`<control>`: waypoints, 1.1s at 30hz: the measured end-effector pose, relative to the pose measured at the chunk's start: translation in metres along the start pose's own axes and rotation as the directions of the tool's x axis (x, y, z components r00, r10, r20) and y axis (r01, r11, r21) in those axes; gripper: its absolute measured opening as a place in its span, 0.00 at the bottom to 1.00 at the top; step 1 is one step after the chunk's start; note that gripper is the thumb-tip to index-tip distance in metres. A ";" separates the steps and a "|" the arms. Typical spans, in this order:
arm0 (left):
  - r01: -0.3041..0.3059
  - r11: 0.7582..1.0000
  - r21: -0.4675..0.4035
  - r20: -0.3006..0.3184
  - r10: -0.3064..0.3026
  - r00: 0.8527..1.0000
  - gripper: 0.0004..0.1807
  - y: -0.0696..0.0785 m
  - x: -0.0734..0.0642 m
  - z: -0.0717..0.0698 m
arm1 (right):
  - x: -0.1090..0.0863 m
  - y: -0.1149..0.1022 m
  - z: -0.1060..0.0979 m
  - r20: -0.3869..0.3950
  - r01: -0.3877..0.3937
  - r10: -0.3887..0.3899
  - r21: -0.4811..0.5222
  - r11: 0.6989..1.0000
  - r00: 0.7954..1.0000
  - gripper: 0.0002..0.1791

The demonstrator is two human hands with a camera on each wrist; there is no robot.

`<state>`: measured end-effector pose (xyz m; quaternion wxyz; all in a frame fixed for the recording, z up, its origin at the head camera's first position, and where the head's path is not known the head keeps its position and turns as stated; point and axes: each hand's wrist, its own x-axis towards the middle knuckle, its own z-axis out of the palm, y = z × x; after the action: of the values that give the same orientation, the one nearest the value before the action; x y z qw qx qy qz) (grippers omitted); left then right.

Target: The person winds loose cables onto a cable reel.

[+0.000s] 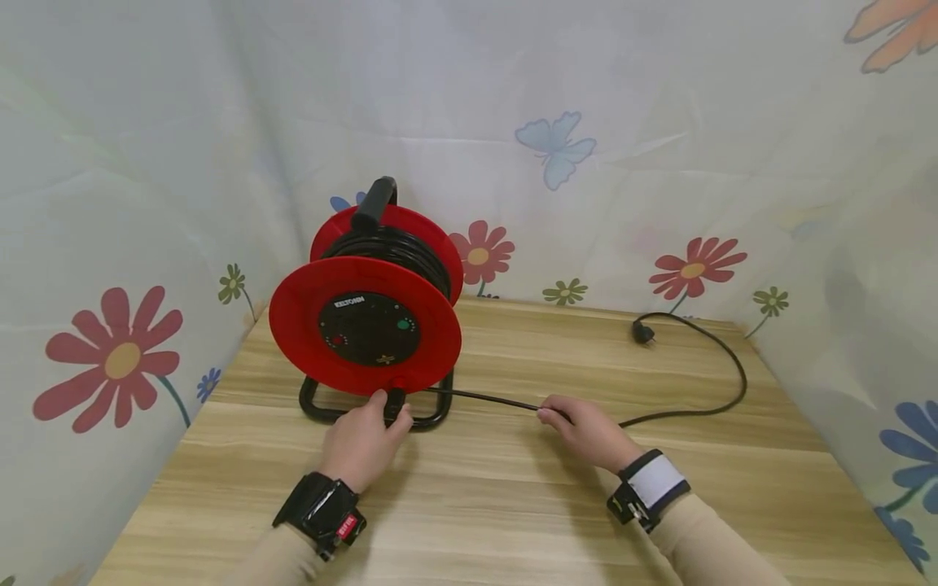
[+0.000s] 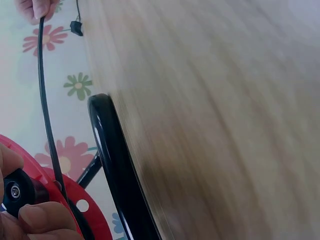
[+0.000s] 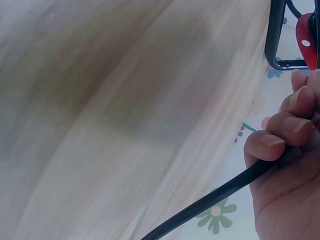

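A red cable reel (image 1: 296, 325) with a black centre disc stands on its black tube frame at the left of the table. Black cable (image 1: 396, 248) is wound between its two red flanges. My left hand (image 1: 362, 443) grips the black crank knob (image 2: 25, 192) low on the front flange. From the reel's lower right a length of black cord (image 1: 484, 397) runs to my right hand (image 1: 589, 431). In the right wrist view its fingers (image 3: 270, 146) curl round the cord, which leaves past the little finger. The cord loops back to a black plug (image 1: 642, 332).
The wood-grain table (image 1: 476, 505) has a flower-printed cloth (image 1: 623, 203) hanging behind it and at both sides. On top of the reel is a black carrying handle (image 1: 374, 203). The frame's front bar (image 2: 112, 160) lies close beside the left hand.
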<state>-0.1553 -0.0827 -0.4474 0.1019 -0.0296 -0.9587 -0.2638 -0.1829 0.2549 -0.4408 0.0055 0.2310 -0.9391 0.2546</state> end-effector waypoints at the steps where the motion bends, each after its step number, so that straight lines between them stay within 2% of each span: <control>1: 0.000 1.000 0.001 -0.002 0.000 1.000 0.18 -0.001 0.000 -0.001 | 0.001 -0.001 0.001 0.001 0.002 -0.002 0.001 1.000 1.000 0.14; 9: 0.010 1.000 0.024 0.006 -0.010 1.000 0.19 -0.012 -0.002 -0.004 | 0.010 -0.007 0.004 0.003 0.024 -0.024 -0.003 1.000 1.000 0.12; 19: 0.014 1.000 0.026 -0.017 -0.013 1.000 0.18 -0.012 -0.004 -0.011 | 0.016 -0.008 0.003 0.024 -0.007 0.006 0.025 1.000 1.000 0.14; 26: 0.018 1.000 0.016 -0.002 -0.018 1.000 0.18 -0.013 -0.002 -0.009 | 0.003 0.004 -0.013 0.040 -0.089 0.088 0.032 0.995 0.995 0.19; 29: 0.022 1.000 0.014 0.006 -0.022 1.000 0.18 -0.015 -0.001 -0.007 | -0.007 0.010 -0.024 0.042 -0.131 0.130 0.022 0.991 0.991 0.24; 33: 0.019 1.000 0.014 0.007 -0.019 1.000 0.19 -0.017 -0.001 -0.006 | -0.022 0.022 -0.041 0.002 -0.190 0.190 -0.016 0.982 0.982 0.29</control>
<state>-0.1550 -0.1002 -0.4508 0.0962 -0.0207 -0.9611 -0.2579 -0.1778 0.3009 -0.4183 -0.0186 0.1406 -0.9588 0.2462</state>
